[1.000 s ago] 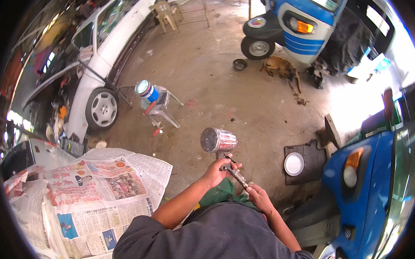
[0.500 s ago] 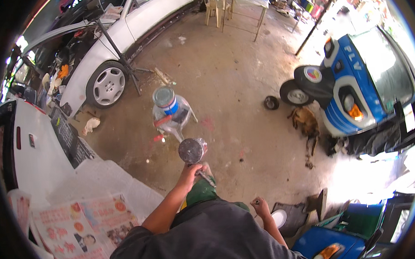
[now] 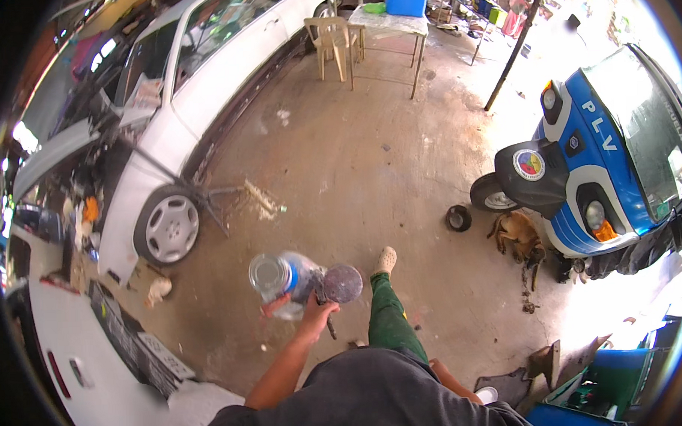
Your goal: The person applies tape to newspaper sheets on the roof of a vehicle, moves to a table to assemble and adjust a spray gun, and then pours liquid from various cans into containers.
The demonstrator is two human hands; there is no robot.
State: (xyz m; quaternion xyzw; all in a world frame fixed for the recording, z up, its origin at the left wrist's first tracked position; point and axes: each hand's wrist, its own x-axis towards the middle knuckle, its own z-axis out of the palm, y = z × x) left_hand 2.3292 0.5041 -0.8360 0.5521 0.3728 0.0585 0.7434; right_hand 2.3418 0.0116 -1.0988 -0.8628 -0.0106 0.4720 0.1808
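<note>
My left hand (image 3: pixel 317 313) is closed on a spray gun with a round cup (image 3: pixel 342 283) whose dark, mottled lid faces up; its handle extends below my fingers. Just left of it, a paint can (image 3: pixel 269 275) with a blue label stands on a translucent plastic stool (image 3: pixel 305 268), a red object (image 3: pixel 274 305) beside the can. My right forearm (image 3: pixel 453 382) shows by my right hip; that hand's fingers are hidden. My green-trousered leg with a beige clog (image 3: pixel 385 260) is stepped forward.
A white car (image 3: pixel 138 220) with a metal stand (image 3: pixel 209 199) and white vehicle body (image 3: pixel 98 353) are left. A blue three-wheeler (image 3: pixel 587 159), lying dog (image 3: pixel 516 229) and black bowl (image 3: pixel 458 218) are right; green bin (image 3: pixel 609 376) lower right. A table (image 3: pixel 387 27), chair (image 3: pixel 327 41) and post (image 3: pixel 512 57) stand beyond.
My right hand has let go of the spray gun and dropped by my side. I have stepped forward; the stool and can are nearer, and the newspapers have left view.
</note>
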